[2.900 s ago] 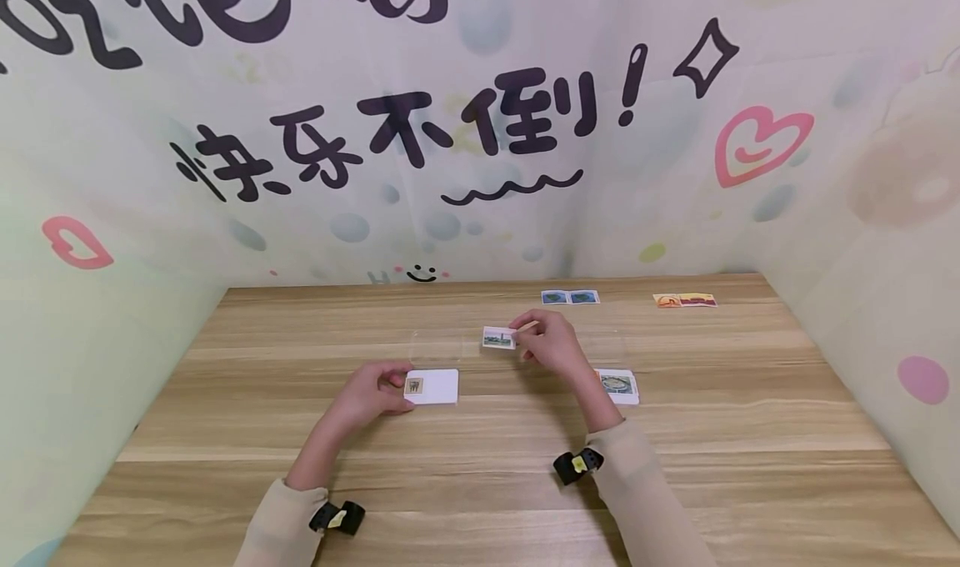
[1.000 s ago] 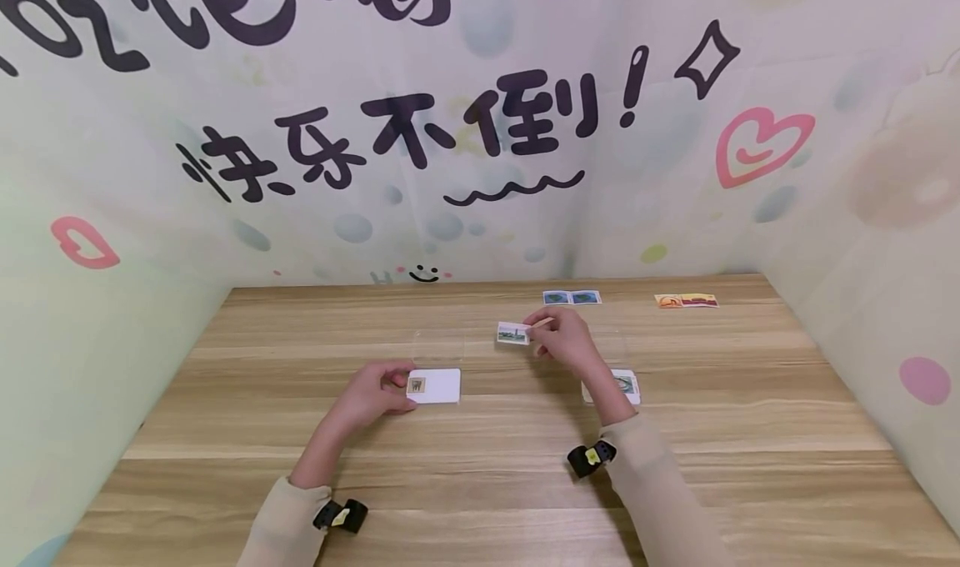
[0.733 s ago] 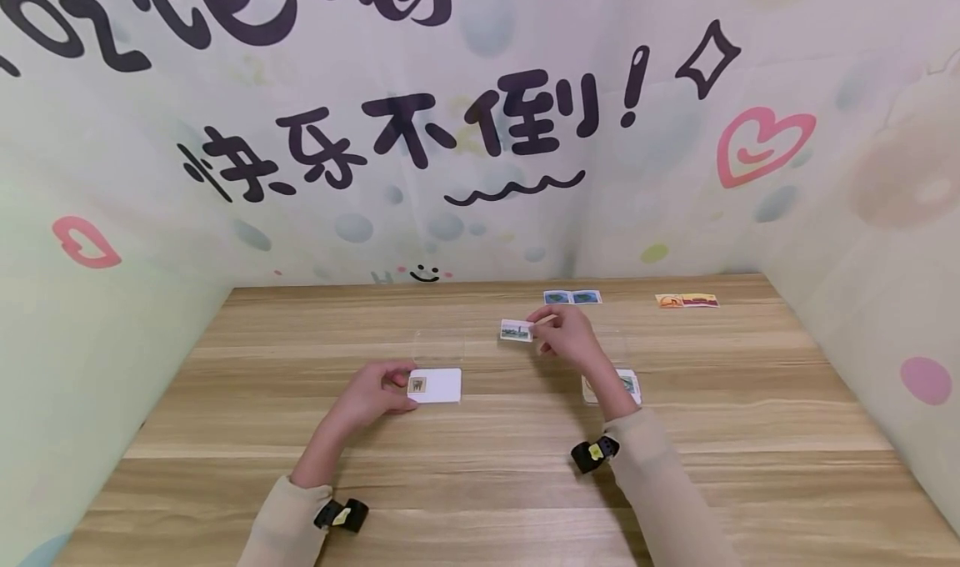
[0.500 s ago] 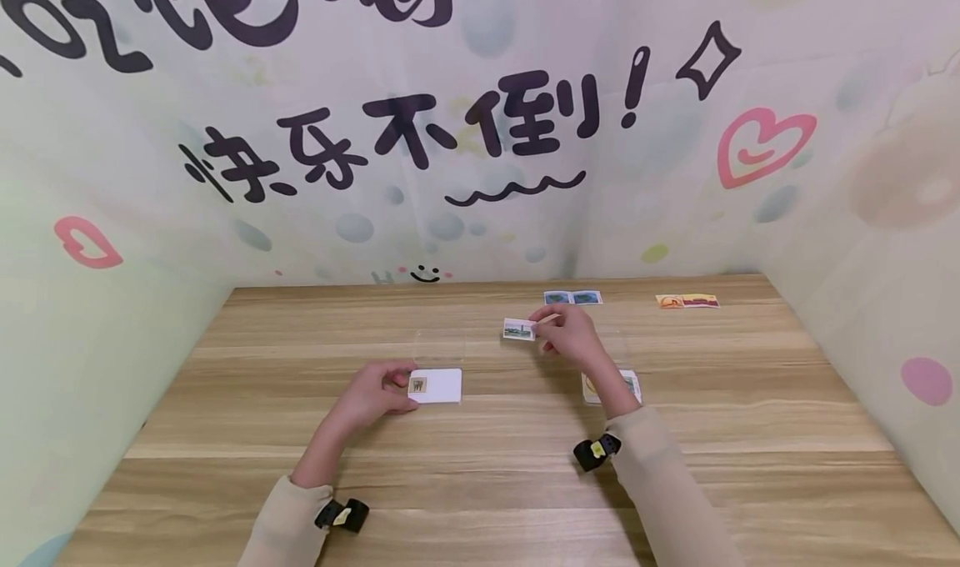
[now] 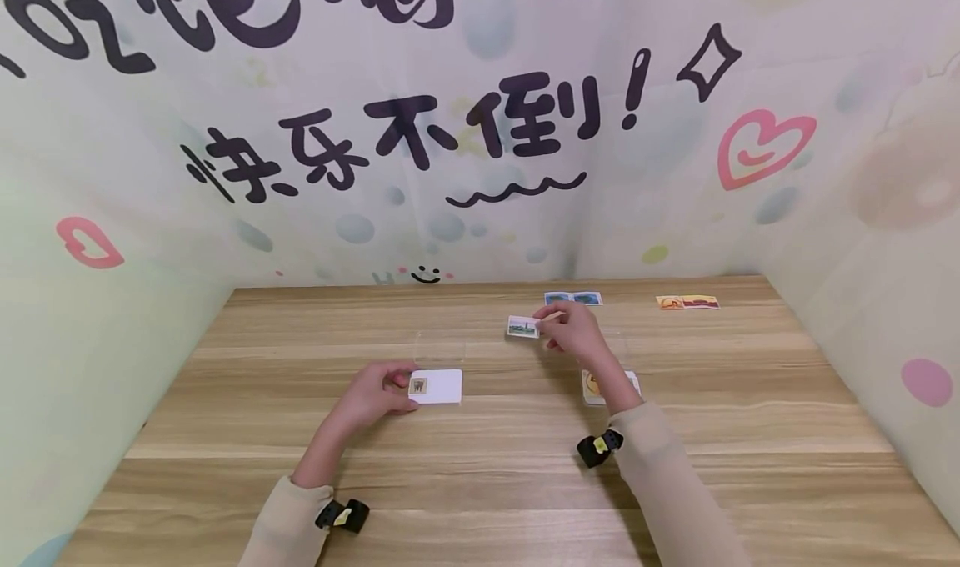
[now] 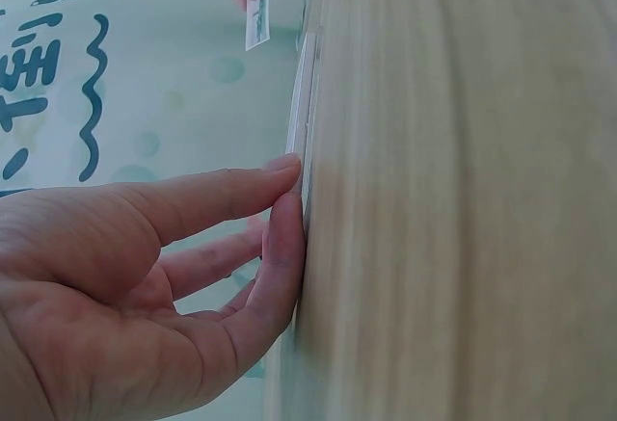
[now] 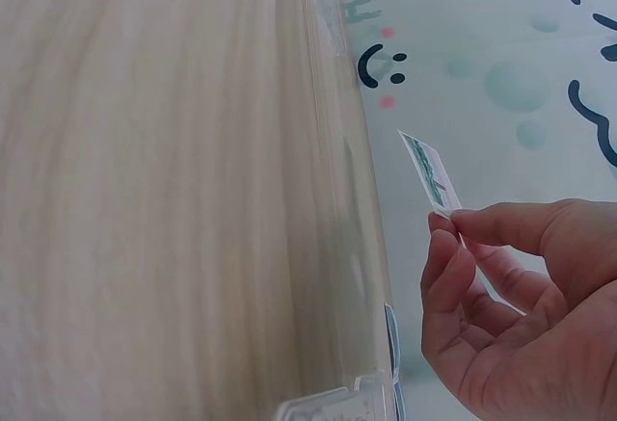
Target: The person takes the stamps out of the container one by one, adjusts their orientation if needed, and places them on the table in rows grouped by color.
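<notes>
My right hand (image 5: 576,333) pinches a small white-bordered stamp (image 5: 522,327) with a green landscape by its right edge, between thumb and fingertips. In the right wrist view the stamp (image 7: 429,172) is held tilted, apart from the table. My left hand (image 5: 372,396) grips the left end of a flat white stack (image 5: 442,387), thumb at the near edge and a finger at the far one. On the stack's left part lies a small brown stamp (image 5: 418,385). The left wrist view shows the stack (image 6: 301,103) edge-on, low on the table, with my fingertips against it.
Partly under my right forearm sits another small stack (image 5: 591,388) with stamps on top. Clear plastic lids (image 5: 439,347) lie behind the stacks. Blue stamps (image 5: 587,298) and orange stamps (image 5: 697,303) lie at the wooden table's back edge, before a printed wall cloth (image 5: 480,242).
My right hand has drifted right and slightly toward the back with the landscape stamp. My left hand stays at the white stack. The right forearm now covers more of the other stack's right part.
</notes>
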Tool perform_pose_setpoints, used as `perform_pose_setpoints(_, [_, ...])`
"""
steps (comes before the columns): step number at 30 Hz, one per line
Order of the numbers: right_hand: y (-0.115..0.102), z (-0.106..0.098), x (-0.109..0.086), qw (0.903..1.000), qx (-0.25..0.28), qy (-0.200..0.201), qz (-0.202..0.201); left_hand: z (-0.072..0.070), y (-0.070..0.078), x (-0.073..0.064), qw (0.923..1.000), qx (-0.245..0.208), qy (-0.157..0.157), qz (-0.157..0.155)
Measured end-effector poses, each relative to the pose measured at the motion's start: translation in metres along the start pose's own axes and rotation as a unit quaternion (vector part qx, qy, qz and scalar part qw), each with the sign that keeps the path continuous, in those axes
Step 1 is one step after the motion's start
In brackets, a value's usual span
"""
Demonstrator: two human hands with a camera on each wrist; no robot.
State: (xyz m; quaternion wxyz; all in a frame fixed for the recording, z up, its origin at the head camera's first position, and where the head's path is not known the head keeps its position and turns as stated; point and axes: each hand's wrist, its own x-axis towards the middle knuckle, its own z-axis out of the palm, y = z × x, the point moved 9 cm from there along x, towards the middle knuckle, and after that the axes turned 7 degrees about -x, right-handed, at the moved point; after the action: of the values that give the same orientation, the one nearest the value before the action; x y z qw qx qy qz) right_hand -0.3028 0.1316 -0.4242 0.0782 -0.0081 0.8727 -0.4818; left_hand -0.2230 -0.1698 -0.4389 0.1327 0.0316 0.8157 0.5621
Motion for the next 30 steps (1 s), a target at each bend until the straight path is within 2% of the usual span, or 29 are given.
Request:
perform_pose_setpoints(18, [0.0,-0.004,0.007,1.0,0.002,0.006,0.0,0.002,0.002,-0.001,0.9996,-0.026,-0.009,-0.003])
perform_pose_setpoints(30, [0.002,-0.006,0.012,1.0,0.003,0.006,0.002,0.001,0.001,0.0,0.9998,-0.014,-0.005,-0.01])
